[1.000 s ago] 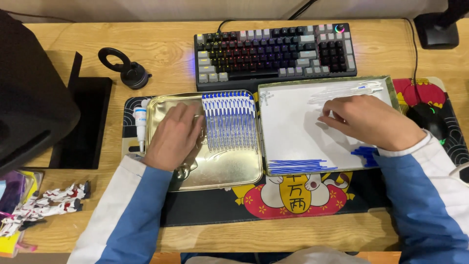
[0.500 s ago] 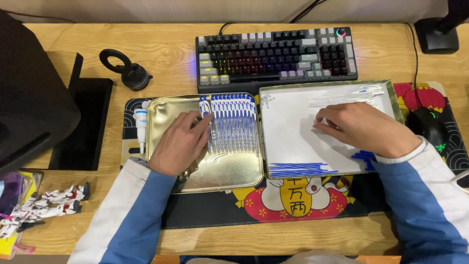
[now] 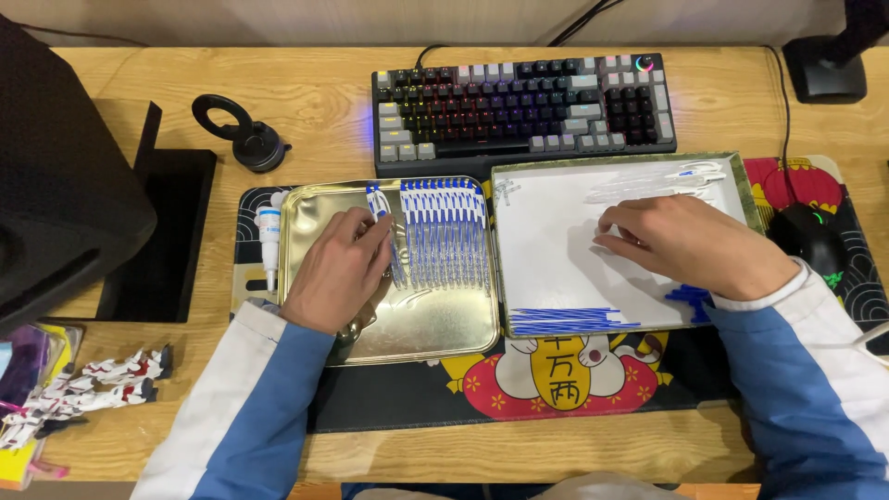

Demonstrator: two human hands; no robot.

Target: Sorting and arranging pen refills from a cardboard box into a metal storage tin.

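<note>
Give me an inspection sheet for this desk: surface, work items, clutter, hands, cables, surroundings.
Surface: wooden desk with a printed desk mat.
Work items: gold tin tray holding a row of blue-and-white pens; white-lined lid with blue refills and clear parts.
Clutter: white glue tube, toy figure, black ring stand.
Hands: left hand at the pens; right hand resting in the lid.
Cables: keyboard cable and a black cable.
Surroundings: keyboard, mouse.

Wooden desk (image 3: 324, 102), bearing a keyboard (image 3: 523, 106), dark desk mat (image 3: 417, 398), black ring stand (image 3: 243, 134), monitor foot (image 3: 829, 74), toy figure (image 3: 88, 389) at left edge
</note>
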